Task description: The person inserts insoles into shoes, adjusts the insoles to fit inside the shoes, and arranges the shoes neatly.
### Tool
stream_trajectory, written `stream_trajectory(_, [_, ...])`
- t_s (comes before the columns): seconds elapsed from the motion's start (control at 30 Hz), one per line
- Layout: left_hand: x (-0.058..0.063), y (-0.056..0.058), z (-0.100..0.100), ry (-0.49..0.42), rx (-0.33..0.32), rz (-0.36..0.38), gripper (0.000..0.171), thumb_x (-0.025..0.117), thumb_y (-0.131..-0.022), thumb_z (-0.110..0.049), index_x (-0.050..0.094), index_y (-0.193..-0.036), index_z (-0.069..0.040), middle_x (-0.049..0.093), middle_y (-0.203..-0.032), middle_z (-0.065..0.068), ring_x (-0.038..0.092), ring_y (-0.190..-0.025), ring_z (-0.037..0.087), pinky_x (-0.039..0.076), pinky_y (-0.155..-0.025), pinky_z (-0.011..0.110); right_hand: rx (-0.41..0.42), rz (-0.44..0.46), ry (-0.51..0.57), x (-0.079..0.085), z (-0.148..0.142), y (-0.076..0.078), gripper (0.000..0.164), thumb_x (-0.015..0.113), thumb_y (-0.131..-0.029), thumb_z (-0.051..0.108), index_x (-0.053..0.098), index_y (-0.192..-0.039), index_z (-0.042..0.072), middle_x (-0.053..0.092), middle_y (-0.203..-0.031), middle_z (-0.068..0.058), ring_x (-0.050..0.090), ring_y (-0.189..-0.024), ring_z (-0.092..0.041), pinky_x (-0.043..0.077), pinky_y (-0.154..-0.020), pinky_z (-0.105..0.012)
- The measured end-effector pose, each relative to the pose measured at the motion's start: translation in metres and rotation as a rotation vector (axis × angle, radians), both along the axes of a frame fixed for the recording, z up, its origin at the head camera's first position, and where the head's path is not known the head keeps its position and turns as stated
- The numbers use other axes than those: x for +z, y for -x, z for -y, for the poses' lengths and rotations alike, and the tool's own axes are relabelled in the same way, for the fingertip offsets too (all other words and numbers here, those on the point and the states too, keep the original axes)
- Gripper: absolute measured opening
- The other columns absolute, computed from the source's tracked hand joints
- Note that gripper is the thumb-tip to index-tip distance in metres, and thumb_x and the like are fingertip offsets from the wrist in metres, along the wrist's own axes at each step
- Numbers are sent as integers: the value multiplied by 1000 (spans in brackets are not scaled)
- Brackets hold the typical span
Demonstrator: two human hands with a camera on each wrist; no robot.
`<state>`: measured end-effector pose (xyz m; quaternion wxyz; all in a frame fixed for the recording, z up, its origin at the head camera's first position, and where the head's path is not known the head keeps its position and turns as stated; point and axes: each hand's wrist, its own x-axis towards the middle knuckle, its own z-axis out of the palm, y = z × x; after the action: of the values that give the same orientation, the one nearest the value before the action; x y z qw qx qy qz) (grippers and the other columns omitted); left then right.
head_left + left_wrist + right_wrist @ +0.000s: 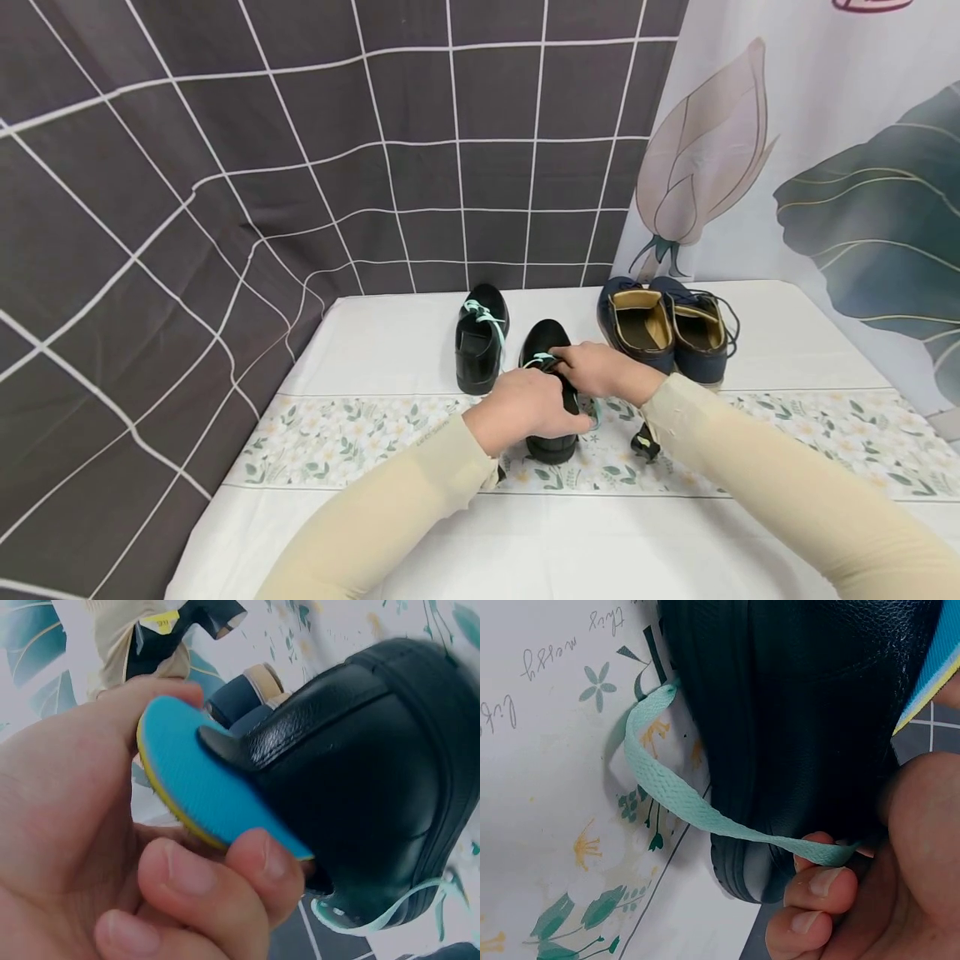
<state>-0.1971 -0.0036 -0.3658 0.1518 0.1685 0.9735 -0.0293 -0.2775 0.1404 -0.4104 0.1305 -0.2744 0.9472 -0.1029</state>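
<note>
A black leather shoe [551,450] with mint-green laces stands on the table between both hands, its toe pointing away. My left hand [528,404] is at its heel end and grips a blue insole [202,772] with a yellow edge, which reaches into the shoe's opening. From the right, my right hand [596,368] holds the shoe's upper near the laced part, thumb and fingers curled there. A loop of mint lace [675,795] hangs along the shoe's side and runs up to the right fingertips. The insole's front part is hidden inside the shoe.
The matching black shoe [474,367] with mint laces stands to the left, farther back. A pair of navy shoes [652,354] with tan linings stands at the back right. A white cloth [390,342] with a floral band covers the table; a dark grid curtain [495,175] hangs behind.
</note>
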Motion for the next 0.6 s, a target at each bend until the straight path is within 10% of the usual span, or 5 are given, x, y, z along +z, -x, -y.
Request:
stream_trajectory(0.37, [3, 6, 0, -128, -133, -70, 25, 61, -95, -37, 65, -76, -21, 67, -81, -2, 63, -73, 15, 49, -56, 32, 3, -11, 18, -2, -3, 0, 47, 39, -108, 26, 47, -147, 1, 67, -87, -3, 63, -77, -17, 48, -73, -38])
stream_trajectory(0.6, [0, 11, -3, -137, -126, -57, 21, 62, -97, -34, 73, -95, -16, 72, -102, 0, 68, -87, 15, 55, -72, 32, 17, -27, 2, -2, -2, -2, 48, 45, -106, 26, 46, -148, 2, 67, -85, -3, 63, -75, -17, 47, -69, -36])
